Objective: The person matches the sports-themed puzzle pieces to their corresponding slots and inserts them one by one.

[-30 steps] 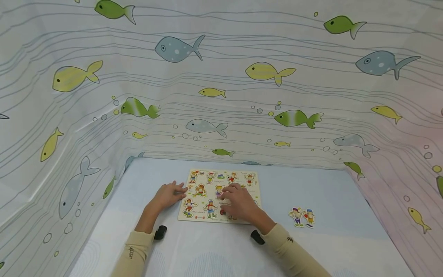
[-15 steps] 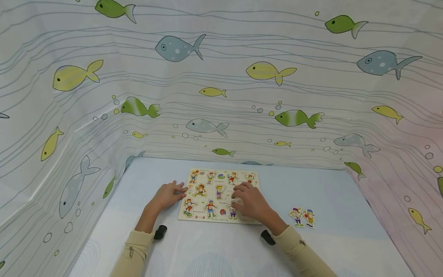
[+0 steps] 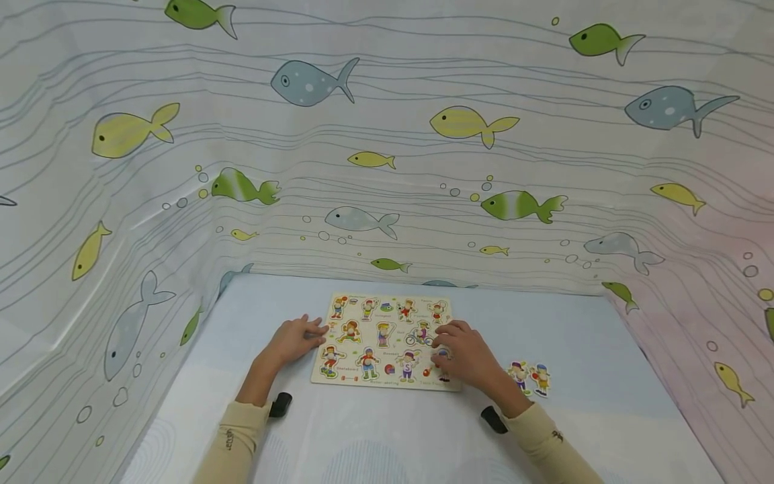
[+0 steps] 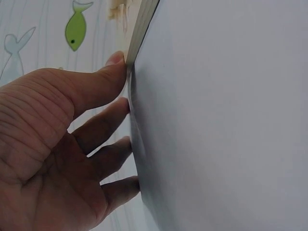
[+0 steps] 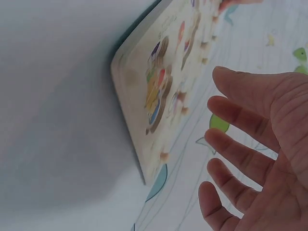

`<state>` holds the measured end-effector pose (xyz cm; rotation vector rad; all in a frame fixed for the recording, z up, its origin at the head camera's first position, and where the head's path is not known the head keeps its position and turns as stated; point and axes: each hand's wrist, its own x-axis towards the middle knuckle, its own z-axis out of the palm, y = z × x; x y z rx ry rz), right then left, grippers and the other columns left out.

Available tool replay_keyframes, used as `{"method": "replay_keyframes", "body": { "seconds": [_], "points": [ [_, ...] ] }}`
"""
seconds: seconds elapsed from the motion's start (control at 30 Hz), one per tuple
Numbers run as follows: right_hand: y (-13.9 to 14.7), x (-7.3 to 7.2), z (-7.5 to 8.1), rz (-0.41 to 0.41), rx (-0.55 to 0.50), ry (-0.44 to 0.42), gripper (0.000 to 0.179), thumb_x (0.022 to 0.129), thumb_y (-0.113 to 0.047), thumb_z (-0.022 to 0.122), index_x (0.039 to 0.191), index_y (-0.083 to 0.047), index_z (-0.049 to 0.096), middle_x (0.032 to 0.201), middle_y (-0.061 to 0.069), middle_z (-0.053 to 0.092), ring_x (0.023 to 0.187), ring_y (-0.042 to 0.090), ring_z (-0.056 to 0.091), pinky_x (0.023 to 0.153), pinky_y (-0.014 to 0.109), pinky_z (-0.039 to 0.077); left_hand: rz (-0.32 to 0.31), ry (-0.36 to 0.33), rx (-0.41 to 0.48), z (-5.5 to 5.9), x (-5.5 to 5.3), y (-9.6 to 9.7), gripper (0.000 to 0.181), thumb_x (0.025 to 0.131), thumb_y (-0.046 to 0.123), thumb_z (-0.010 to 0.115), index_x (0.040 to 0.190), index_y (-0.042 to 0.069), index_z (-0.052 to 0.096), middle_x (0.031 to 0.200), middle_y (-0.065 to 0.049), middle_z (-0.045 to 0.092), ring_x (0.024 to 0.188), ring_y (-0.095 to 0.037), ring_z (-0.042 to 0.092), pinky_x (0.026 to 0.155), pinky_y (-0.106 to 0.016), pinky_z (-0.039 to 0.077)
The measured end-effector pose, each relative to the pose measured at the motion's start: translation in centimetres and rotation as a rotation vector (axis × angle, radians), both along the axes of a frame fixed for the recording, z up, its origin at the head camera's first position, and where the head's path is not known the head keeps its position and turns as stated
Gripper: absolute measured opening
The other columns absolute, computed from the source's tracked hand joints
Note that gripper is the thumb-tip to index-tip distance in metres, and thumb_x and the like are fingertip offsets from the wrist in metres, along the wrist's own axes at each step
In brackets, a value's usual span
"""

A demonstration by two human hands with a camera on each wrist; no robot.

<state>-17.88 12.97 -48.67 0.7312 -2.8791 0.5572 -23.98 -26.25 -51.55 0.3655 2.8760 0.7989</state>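
A wooden puzzle board [image 3: 366, 341] with sports figures lies flat on the table. My left hand [image 3: 296, 341] rests at its left edge; in the left wrist view, the thumb touches the edge and the other fingers meet the tabletop. Over the board's right edge hovers my right hand [image 3: 465, 353], its fingers [image 5: 240, 115] loosely bent and apart with nothing between them. It partly hides a figure at the lower right corner. Left of it show a cyclist figure [image 3: 421, 333] and a figure with an S on its shirt [image 3: 408, 366].
Two loose figure pieces, one in purple trousers [image 3: 519, 378] and one with a blue cap [image 3: 541, 380], lie side by side on the table right of the board, near my right forearm. Fish-patterned sheeting [image 3: 417, 188] rises behind and beside the pale table [image 3: 375, 437].
My right hand has moved right across the board, uncovering the cyclist figure and the figure with the S. The left hand has stayed at the left edge.
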Motion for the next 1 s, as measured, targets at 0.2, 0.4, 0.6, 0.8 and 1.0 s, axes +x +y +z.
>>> {"method": "replay_keyframes", "body": {
  "seconds": [0.2,0.4,0.6,0.8,1.0],
  "points": [
    [1.0,0.3,0.1,-0.022,-0.012,0.004,0.017,0.083,-0.026,0.081,0.094,-0.016,0.074,0.12,0.006,0.066,0.12,0.029,0.051,0.092,0.057,0.047,-0.001,0.008,0.004,0.1,0.1,0.0,0.031,0.091,0.023,0.071,0.12,0.011,0.071,0.138,-0.013,0.055,0.139,-0.045,0.033,0.113,-0.062,0.022],
    [1.9,0.5,0.0,-0.049,-0.007,0.01,0.017,0.082,-0.026,0.082,0.093,-0.017,0.074,0.12,0.006,0.066,0.12,0.028,0.051,0.093,0.056,0.047,-0.011,0.016,0.02,0.4,0.3,0.0,0.031,0.091,0.02,0.071,0.119,0.008,0.071,0.137,-0.016,0.055,0.138,-0.046,0.034,0.112,-0.062,0.022],
    [2.8,0.6,-0.4,-0.076,0.021,-0.006,0.017,0.083,-0.029,0.081,0.095,-0.02,0.073,0.122,0.002,0.065,0.121,0.026,0.05,0.093,0.053,0.047,-0.011,0.007,0.011,0.4,0.2,0.0,0.031,0.091,0.021,0.071,0.12,0.009,0.071,0.138,-0.015,0.054,0.138,-0.045,0.033,0.113,-0.061,0.022],
    [3.5,0.8,-0.2,-0.079,0.03,0.011,0.02,0.082,-0.028,0.082,0.097,-0.019,0.072,0.122,0.004,0.065,0.121,0.028,0.05,0.092,0.054,0.047,-0.006,-0.007,0.014,0.3,0.2,0.0,0.032,0.091,0.021,0.071,0.121,0.009,0.07,0.139,-0.015,0.053,0.139,-0.045,0.032,0.113,-0.062,0.021],
    [4.4,0.9,-0.1,-0.1,0.053,0.031,0.022,0.081,-0.028,0.083,0.096,-0.018,0.072,0.122,0.004,0.065,0.12,0.028,0.05,0.092,0.055,0.047,-0.008,-0.005,0.013,0.3,0.2,0.1,0.032,0.092,0.021,0.071,0.121,0.008,0.07,0.139,-0.015,0.053,0.139,-0.045,0.032,0.113,-0.062,0.022]
  ]
}}
